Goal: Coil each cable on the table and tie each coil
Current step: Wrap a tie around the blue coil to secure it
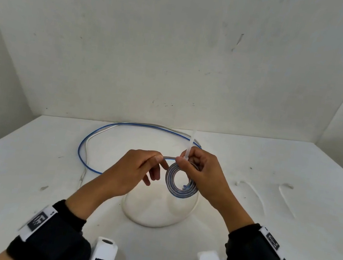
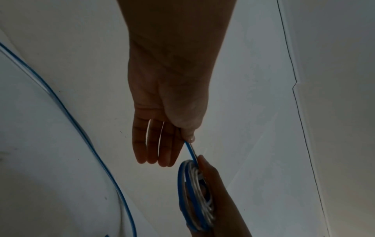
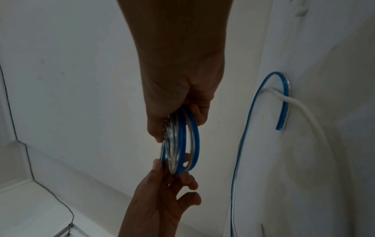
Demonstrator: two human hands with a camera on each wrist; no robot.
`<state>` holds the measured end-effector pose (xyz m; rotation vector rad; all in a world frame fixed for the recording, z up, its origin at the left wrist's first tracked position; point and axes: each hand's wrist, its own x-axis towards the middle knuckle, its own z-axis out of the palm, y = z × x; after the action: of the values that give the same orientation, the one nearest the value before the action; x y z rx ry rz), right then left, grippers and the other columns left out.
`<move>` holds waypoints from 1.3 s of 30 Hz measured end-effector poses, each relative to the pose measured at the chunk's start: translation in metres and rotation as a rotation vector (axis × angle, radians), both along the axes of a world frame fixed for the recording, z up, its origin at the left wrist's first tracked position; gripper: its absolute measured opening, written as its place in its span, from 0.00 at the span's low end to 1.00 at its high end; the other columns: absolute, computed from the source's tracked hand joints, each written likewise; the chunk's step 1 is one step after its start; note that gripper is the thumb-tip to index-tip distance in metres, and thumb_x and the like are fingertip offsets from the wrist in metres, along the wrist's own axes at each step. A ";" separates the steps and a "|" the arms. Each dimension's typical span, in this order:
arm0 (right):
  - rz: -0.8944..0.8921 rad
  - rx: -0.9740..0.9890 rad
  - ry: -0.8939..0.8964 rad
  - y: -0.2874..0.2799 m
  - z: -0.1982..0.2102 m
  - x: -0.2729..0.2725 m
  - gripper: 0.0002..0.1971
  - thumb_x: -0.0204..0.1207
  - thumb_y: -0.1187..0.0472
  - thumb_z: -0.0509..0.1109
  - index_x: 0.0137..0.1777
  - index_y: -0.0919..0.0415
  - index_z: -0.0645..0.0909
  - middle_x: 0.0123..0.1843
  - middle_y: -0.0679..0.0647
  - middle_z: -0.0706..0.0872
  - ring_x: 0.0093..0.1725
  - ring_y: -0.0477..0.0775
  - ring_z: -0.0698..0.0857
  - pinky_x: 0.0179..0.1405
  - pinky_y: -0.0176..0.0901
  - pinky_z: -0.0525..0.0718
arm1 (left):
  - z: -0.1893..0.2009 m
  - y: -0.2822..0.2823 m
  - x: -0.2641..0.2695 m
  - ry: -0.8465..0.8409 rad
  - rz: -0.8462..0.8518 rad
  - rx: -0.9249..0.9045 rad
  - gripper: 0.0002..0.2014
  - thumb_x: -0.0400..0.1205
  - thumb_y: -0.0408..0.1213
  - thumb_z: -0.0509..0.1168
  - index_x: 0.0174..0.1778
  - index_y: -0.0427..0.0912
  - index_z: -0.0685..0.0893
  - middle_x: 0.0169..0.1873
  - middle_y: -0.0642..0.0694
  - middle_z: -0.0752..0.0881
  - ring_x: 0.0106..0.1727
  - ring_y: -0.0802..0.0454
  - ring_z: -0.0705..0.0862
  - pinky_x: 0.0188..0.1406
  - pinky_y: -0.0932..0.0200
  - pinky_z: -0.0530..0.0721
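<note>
Coil (image 1: 181,181) between right hand (image 1: 200,173) fingers, strand in left hand (image 1: 132,171) pinch

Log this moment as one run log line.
left hand pinches cable | right hand grips coil, white tie | rest uncoiled on table

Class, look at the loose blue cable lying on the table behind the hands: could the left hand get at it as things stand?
Probably not yet. The left hand pinches the strand feeding the coil; once freed, nothing blocks the loose blue cable.
</note>
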<state>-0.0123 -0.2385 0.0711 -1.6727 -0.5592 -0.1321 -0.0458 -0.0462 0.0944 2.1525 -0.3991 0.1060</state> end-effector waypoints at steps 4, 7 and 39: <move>-0.023 0.064 0.015 0.002 -0.002 0.002 0.11 0.78 0.59 0.72 0.44 0.69 0.82 0.29 0.52 0.80 0.26 0.43 0.73 0.27 0.30 0.73 | -0.003 -0.009 -0.003 0.148 -0.011 -0.302 0.13 0.87 0.36 0.55 0.53 0.34 0.85 0.34 0.38 0.84 0.38 0.52 0.86 0.38 0.52 0.90; -0.047 0.127 0.041 0.002 -0.004 0.005 0.12 0.78 0.60 0.72 0.46 0.72 0.80 0.28 0.50 0.79 0.26 0.43 0.73 0.27 0.29 0.73 | -0.011 -0.016 -0.006 0.250 0.033 -0.498 0.09 0.83 0.34 0.64 0.50 0.32 0.85 0.39 0.38 0.84 0.42 0.50 0.88 0.45 0.50 0.90; -0.349 0.117 0.056 0.007 -0.011 0.003 0.12 0.73 0.54 0.77 0.46 0.60 0.80 0.32 0.60 0.86 0.29 0.64 0.86 0.15 0.48 0.83 | -0.027 -0.042 -0.007 0.440 0.127 -0.870 0.05 0.76 0.23 0.69 0.46 0.30 0.85 0.38 0.37 0.90 0.40 0.47 0.91 0.43 0.60 0.90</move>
<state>-0.0092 -0.2315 0.0600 -1.6421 -0.2086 -0.3633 -0.0525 -0.0886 0.0676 1.2825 0.0543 -0.1096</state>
